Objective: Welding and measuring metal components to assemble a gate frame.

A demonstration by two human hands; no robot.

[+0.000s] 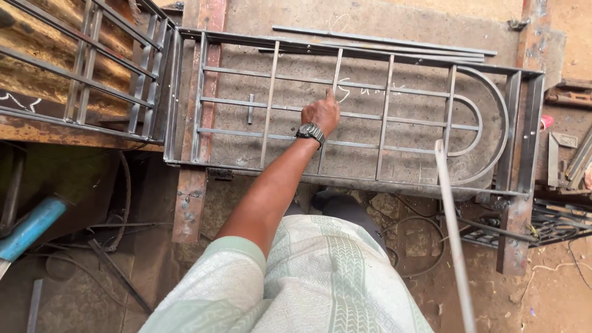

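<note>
Pointing left hand (320, 113) amid grille bars (385, 117)

From where I sit I see no packages, labels, signs or screens. The nearest to a sign are white chalk scribbles (354, 91) on the desk at upper centre of the frame, and more chalk marks (18, 102) at far left.

Matt grey steel window grille (345, 117)

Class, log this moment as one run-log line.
left hand: index finger pointing, on metal grille frame | wrist: watch | right hand: not in view | foreground: thin metal rod
</note>
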